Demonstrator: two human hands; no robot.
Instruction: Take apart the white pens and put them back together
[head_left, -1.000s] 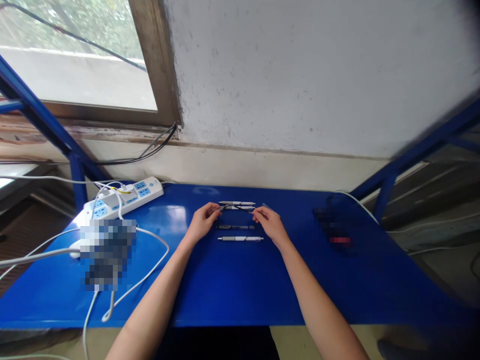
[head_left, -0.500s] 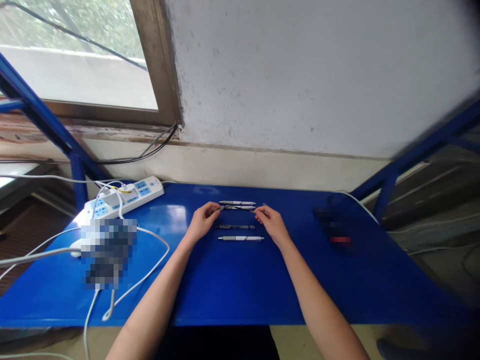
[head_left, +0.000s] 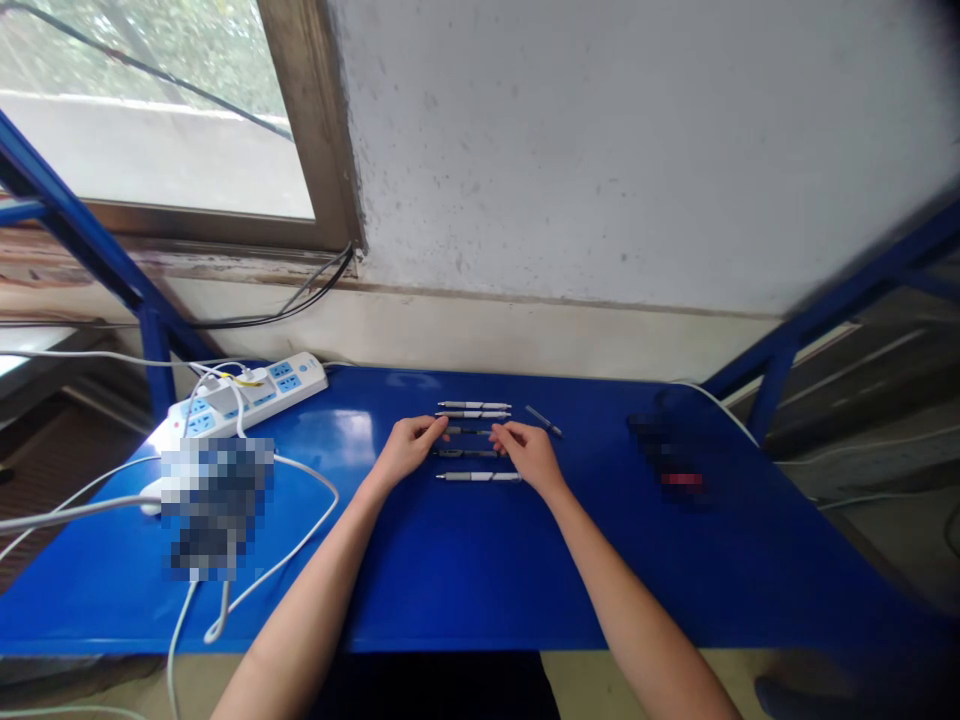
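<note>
Four pens [head_left: 478,477]: lay parallel on the blue table [head_left: 480,570], already in line.
Middle pen [head_left: 471,432]: was third among them, perhaps not yet released.
Left hand [head_left: 409,442]: fingertips at its left end; clamping, I could not tell.
Right hand [head_left: 531,450]: fingertips at its right end, clamping equally unclear.
Slanted stick [head_left: 544,421]: lay apart, unaligned.

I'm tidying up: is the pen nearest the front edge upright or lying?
Lying: the pen stretches sideways across the blue table.

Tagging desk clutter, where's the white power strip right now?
In the head view, the white power strip lies at the back left of the blue table, below the window, farther left and back than the left hand.
</note>
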